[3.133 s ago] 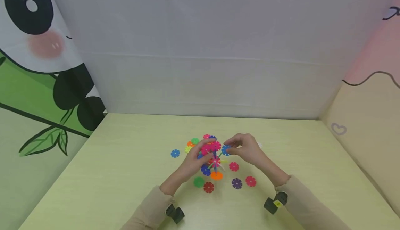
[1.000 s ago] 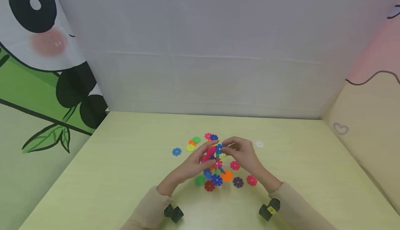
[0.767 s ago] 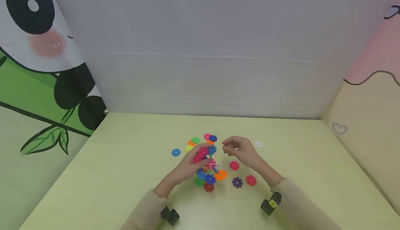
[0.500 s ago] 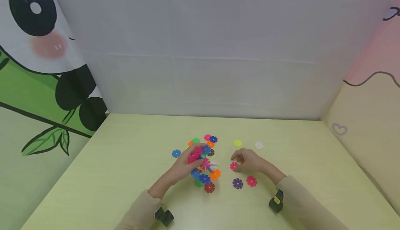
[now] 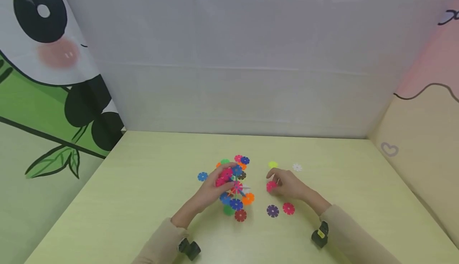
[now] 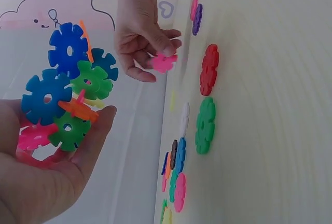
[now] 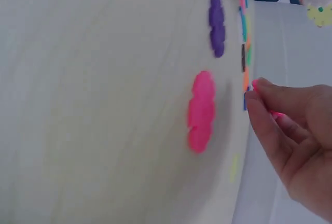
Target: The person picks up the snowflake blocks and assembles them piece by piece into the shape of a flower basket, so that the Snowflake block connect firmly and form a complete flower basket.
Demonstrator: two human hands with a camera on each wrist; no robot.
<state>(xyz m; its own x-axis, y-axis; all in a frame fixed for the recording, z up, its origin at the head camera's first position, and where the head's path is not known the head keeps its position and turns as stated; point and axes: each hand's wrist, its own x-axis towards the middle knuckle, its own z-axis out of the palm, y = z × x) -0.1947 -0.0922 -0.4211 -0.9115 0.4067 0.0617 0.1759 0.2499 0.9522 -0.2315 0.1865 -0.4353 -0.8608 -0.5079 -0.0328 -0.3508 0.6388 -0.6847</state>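
Note:
My left hand (image 5: 209,188) grips a cluster of interlocked snowflake discs (image 5: 236,187) by its left side, above the table. In the left wrist view the cluster (image 6: 87,81) shows blue, green, orange and pink discs slotted together at different angles; the thumb and fingers cover part of its pink discs. To the right, my right hand (image 5: 289,185) pinches a single pink snowflake disc (image 5: 271,186) between thumb and fingertips, apart from the cluster. The left wrist view shows this pink disc (image 6: 164,63) raised off the tabletop; in the right wrist view the fingers mostly hide it.
Loose discs lie around: a red disc (image 5: 240,215), a purple disc (image 5: 273,211), another pink disc (image 5: 288,208), a yellow disc (image 5: 273,164), a white disc (image 5: 297,167) and a blue disc (image 5: 202,176). Several more sit behind the left hand. A pale wall (image 5: 229,76) closes off the back.
A blue disc from my right hand was joined to the cluster and let go. The left hand shifted left with the cluster; the right hand moved right and lifted a pink disc from the table.

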